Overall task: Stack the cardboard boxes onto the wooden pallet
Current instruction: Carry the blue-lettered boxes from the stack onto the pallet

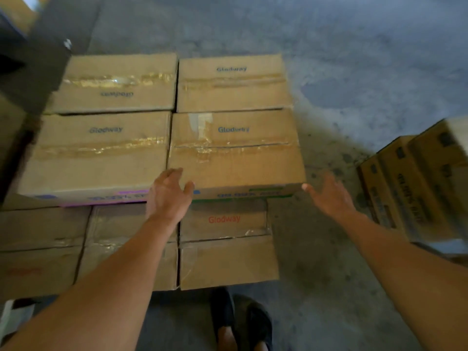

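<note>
**A:** Where is the box?

**B:** The box point(235, 150) sits between the two hands, flat on the upper layer of the stack. It has a taped seam across its top and blue "Glodway" print beyond the seam.

**A:** Are the hands holding it?

**B:** No. The left hand point(169, 192) is at its near left corner, with loose fingers lying over the top edge and the thumb spread along the front face. Nothing is curled round the cardboard. The blur hides whether the skin really touches.

**A:** And the right?

**B:** The right hand point(332, 196) is released too, palm turned inward and fingers spread. It hangs just beside the near right corner, over the floor point(354, 72), with the thumb tip close to the corner but apart from it.

**A:** What is around the box?

**B:** The left box point(96, 153) stands past the left hand, tight against the box's side. Two far boxes point(177, 82) stand side by side beyond the fingertips, touching both nearer ones.

**A:** And lower down?

**B:** The lower boxes point(225, 249) stick out under the left wrist and forearm towards the person. One has red "Glodway" print, and the upper layer rests on them.

**A:** Anything else?

**B:** The side boxes point(415, 188) stand in a tilted cluster on the floor outside the right hand, well apart from the stack. Dark shoes point(240, 323) show on the floor between the forearms, at the foot of the lower boxes.
</note>
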`<state>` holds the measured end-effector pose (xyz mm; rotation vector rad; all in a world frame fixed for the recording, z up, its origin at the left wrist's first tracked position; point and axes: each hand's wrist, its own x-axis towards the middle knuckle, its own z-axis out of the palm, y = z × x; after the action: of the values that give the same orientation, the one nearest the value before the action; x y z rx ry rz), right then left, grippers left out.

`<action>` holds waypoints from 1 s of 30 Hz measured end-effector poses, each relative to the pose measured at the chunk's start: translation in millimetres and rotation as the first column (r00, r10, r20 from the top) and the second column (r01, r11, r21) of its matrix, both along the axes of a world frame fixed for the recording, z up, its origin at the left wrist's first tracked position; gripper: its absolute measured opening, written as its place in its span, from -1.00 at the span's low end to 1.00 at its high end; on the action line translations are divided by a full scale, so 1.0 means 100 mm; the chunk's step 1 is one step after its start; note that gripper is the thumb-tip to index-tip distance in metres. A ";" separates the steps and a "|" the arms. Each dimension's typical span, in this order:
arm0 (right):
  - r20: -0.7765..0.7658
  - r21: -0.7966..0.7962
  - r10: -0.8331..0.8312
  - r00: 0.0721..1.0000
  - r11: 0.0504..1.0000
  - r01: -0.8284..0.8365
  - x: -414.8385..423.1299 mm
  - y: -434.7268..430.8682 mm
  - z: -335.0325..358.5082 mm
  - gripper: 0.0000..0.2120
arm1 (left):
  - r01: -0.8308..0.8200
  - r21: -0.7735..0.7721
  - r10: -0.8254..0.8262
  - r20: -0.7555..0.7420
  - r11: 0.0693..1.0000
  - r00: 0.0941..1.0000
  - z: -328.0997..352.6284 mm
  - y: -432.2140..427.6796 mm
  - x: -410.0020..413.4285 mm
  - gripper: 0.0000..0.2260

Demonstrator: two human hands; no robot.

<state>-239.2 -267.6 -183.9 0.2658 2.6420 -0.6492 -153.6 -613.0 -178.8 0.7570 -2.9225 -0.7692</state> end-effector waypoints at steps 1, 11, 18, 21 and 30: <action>-0.026 0.005 0.002 1.000 1.000 -0.002 0.08 0.05 0.20 -0.25 | 0.045 -0.005 -0.045 -0.017 0.999 0.999 0.20 0.08 0.04 -0.55; -0.424 -0.006 -0.151 0.893 0.987 0.163 1.60 0.60 2.14 -0.42 | 0.492 -0.184 -0.523 -0.203 0.851 0.828 2.04 1.01 0.56 -0.51; -0.639 -0.028 -0.312 0.703 0.923 0.385 2.94 1.18 3.10 -0.49 | 0.656 -0.330 -0.733 -0.350 0.679 0.583 3.02 1.78 1.12 -0.51; -0.700 -0.039 -0.363 0.615 0.879 0.474 3.46 1.55 3.37 -0.46 | 0.709 -0.325 -0.771 -0.399 0.626 0.497 3.31 2.23 1.30 -0.49; -0.752 -0.079 -0.531 0.390 0.660 0.747 4.80 2.78 3.67 -0.39 | 0.858 -0.327 -0.868 -0.437 0.396 0.234 3.74 3.87 1.81 -0.46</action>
<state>241.1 10.7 183.4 1.5171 3.3776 -0.7015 27.4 -225.9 195.1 -1.1391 -2.5049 -0.7550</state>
